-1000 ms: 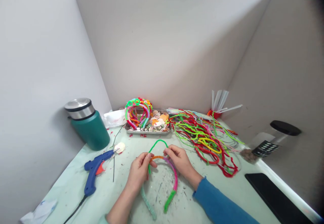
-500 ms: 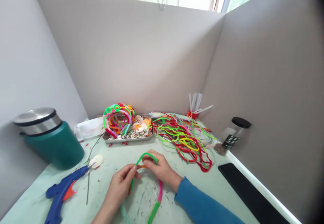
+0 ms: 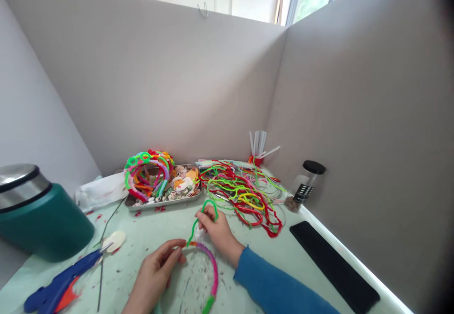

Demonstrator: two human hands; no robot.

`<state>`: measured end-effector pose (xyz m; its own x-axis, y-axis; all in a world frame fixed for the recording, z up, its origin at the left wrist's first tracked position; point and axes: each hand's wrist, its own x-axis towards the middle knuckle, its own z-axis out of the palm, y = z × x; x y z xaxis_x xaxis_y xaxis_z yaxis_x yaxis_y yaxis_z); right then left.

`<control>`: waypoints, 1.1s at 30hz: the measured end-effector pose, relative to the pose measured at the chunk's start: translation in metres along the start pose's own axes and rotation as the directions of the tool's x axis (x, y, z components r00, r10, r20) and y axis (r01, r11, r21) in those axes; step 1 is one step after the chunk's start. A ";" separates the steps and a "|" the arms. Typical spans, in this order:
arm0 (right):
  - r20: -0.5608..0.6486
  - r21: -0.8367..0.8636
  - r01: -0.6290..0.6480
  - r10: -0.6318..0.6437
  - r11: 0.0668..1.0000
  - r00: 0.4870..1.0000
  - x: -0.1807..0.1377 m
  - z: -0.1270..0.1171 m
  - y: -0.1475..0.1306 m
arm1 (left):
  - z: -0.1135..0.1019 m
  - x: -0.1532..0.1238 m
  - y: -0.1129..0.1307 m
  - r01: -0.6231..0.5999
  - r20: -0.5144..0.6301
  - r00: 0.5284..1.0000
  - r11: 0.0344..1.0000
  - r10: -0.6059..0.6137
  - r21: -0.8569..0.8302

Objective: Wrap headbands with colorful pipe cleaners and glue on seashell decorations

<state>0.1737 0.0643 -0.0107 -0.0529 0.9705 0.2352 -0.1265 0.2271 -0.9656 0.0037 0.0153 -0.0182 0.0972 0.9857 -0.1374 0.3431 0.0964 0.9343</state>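
A headband (image 3: 215, 272) wrapped in orange, purple, pink and green fuzzy pipe cleaner arches over the table in front of me. My left hand (image 3: 156, 269) pinches the orange stretch at its top; the lower left side is mostly hidden behind that hand. From this spot a bright green pipe cleaner (image 3: 193, 231) rises and bends into a loop. My right hand (image 3: 217, 231) grips the looped part between thumb and fingers, above the headband and apart from it.
At left are a blue glue gun (image 3: 67, 276), its nozzle at a whitish disc (image 3: 115, 241), and a green flask (image 3: 53, 229). Behind are a metal tray (image 3: 170, 204), finished headbands (image 3: 147, 174) and tangled pipe cleaners (image 3: 244, 196). A jar (image 3: 305, 184) and black strip (image 3: 333, 264) lie right.
My right hand has pulled away from the headband, drawing the green pipe cleaner up into a taller loop. My left hand stays pinched at the headband. The view has turned right.
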 end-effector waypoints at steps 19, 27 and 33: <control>0.135 -0.494 0.258 -0.219 0.830 0.966 0.004 -0.019 0.011 | -0.001 0.003 0.001 0.098 0.012 0.995 0.995 -0.098 0.027; 0.469 -0.495 0.435 -0.190 0.752 0.862 -0.014 -0.008 -0.001 | -0.006 0.009 -0.006 0.074 -0.037 0.997 0.997 -0.075 -0.031; 0.454 -0.557 0.397 -0.133 0.729 0.881 -0.020 -0.003 0.008 | -0.006 0.007 -0.006 0.056 -0.045 0.997 0.998 -0.056 0.005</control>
<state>0.1765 0.0473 -0.0231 -0.4800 0.7880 0.3856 0.4388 0.5962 -0.6723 -0.0028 0.0221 -0.0227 0.0361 0.9840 -0.1744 0.3527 0.1507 0.9235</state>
